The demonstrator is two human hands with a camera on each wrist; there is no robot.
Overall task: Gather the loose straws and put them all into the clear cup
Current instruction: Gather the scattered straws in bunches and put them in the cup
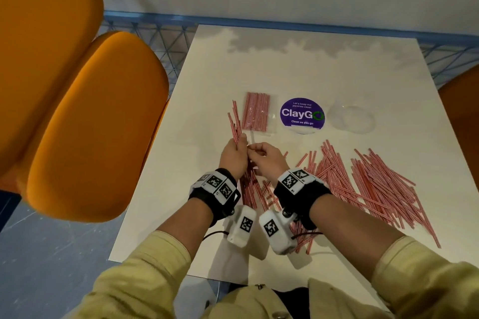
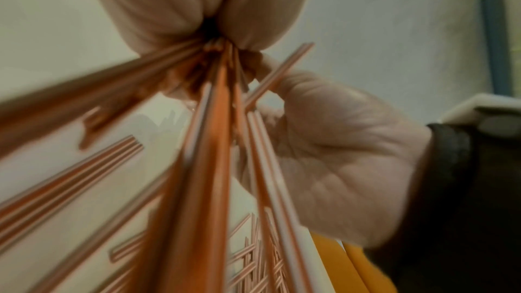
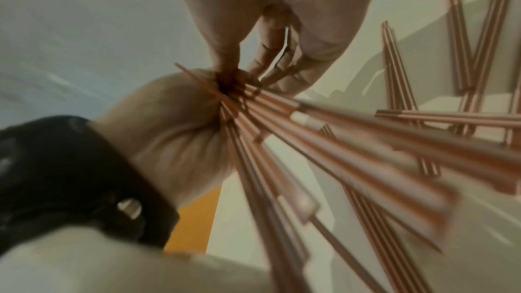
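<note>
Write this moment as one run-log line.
left hand: grips straw bundle | right hand: pinches one straw into it | loose straws: on table | clear cup: holds no straws

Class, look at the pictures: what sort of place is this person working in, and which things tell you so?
Probably an office pantry or canteen. A round sticker on the white table reads "Let's keep our pantries clean", orange padded chairs stand beside it, and drinking straws lie scattered on it.
</note>
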